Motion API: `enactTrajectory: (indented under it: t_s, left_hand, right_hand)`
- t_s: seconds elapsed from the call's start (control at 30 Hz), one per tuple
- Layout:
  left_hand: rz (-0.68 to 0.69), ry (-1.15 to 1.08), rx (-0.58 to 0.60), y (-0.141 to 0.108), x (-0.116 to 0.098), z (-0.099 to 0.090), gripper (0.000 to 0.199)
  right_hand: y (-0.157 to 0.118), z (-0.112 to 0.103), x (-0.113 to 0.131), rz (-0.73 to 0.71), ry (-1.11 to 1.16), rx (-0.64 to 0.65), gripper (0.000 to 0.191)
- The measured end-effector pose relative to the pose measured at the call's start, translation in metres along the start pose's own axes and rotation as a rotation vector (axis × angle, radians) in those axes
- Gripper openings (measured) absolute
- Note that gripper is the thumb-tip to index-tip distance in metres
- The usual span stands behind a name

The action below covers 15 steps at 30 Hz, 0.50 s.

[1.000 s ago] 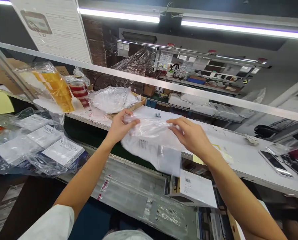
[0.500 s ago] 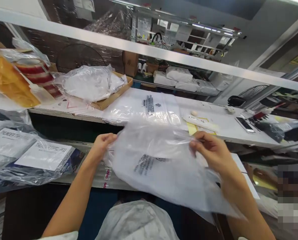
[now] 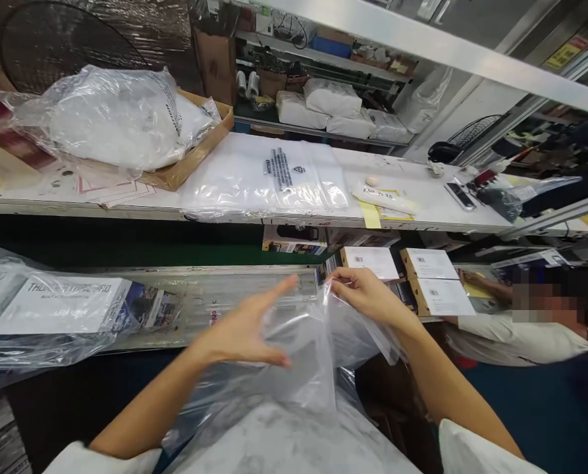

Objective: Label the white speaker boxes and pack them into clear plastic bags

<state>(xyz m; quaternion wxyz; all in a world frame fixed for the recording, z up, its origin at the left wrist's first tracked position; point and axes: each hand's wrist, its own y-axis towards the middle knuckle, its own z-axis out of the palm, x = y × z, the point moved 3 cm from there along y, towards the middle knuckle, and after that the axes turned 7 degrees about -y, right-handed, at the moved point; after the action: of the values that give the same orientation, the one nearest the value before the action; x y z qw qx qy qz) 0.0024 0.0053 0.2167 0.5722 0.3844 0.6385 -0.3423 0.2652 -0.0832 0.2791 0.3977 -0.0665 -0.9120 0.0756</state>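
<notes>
A clear plastic bag (image 3: 298,355) hangs in front of my chest, low in the view. My right hand (image 3: 363,293) pinches its upper edge between thumb and fingers. My left hand (image 3: 249,329) is flat with fingers spread, pushed against or into the bag's mouth. Below the bag lies a pale wrapped bundle (image 3: 294,441) on my lap. More flat printed bags (image 3: 268,174) lie stacked on the white shelf (image 3: 422,217) beyond.
A cardboard tray with bunched plastic (image 3: 120,118) sits on the shelf at left. Bagged boxes (image 3: 61,306) lie on the conveyor at left, white-labelled cartons (image 3: 427,280) at right. A phone (image 3: 459,195) rests on the shelf. Another person (image 3: 535,322) sits at right.
I pulled the bag off the shelf stack down toward my chest. My view tilted downward. My left hand let go of the bag's edge and spread flat at its mouth.
</notes>
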Motion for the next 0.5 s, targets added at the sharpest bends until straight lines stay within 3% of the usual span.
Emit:
enactTrajectory:
  t_s: [0.07, 0.13, 0.2, 0.27, 0.33, 0.4, 0.5]
  left_hand:
    - [-0.114, -0.071, 0.104, 0.014, 0.016, 0.055, 0.105]
    - [-0.164, -0.196, -0.026, 0.029, 0.035, 0.094, 0.077]
    - [-0.099, -0.253, -0.234, 0.04, 0.048, 0.116, 0.033]
    - [-0.007, -0.278, -0.377, 0.048, 0.053, 0.123, 0.03]
    - [-0.014, -0.372, -0.448, 0.056, 0.06, 0.121, 0.032]
    - [-0.119, -0.555, -0.572, 0.064, 0.073, 0.11, 0.032]
    - [-0.22, -0.752, -0.855, 0.073, 0.097, 0.078, 0.043]
  right_hand:
    - [-0.002, 0.008, 0.0, 0.008, 0.022, 0.009, 0.029]
    - [-0.006, 0.013, -0.004, 0.025, 0.094, 0.005, 0.03]
    - [-0.012, 0.016, -0.011, 0.039, 0.184, -0.009, 0.032]
    - [-0.018, 0.014, -0.021, 0.064, 0.25, -0.046, 0.035]
    - [-0.026, 0.005, -0.035, 0.102, 0.25, -0.137, 0.038]
    - [-0.033, -0.01, -0.049, 0.125, 0.213, -0.283, 0.037]
    - [-0.045, -0.035, -0.07, 0.078, 0.215, -0.505, 0.033]
